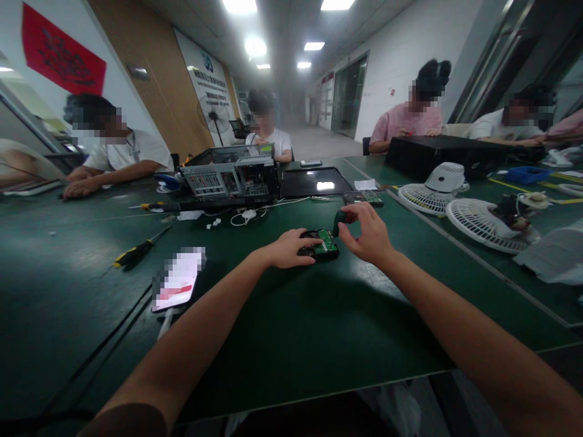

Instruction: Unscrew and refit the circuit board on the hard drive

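A hard drive [326, 250] with a green circuit board facing up lies on the green table in front of me. My left hand [291, 247] grips its left end, thumb along the near edge and one finger stretched over the board. My right hand [364, 233] is closed around the dark green handle of a screwdriver [337, 223]. The screwdriver stands nearly upright over the right part of the board; its tip is too small to tell whether it touches a screw.
Ahead stand an opened computer case [228, 182], a dark panel [314, 182] and another circuit-board drive [363, 198]. To my left lie a yellow-black screwdriver [134, 254] and a phone [180, 279] with a cable. Fan parts [483, 224] lie right. Several people sit around the table.
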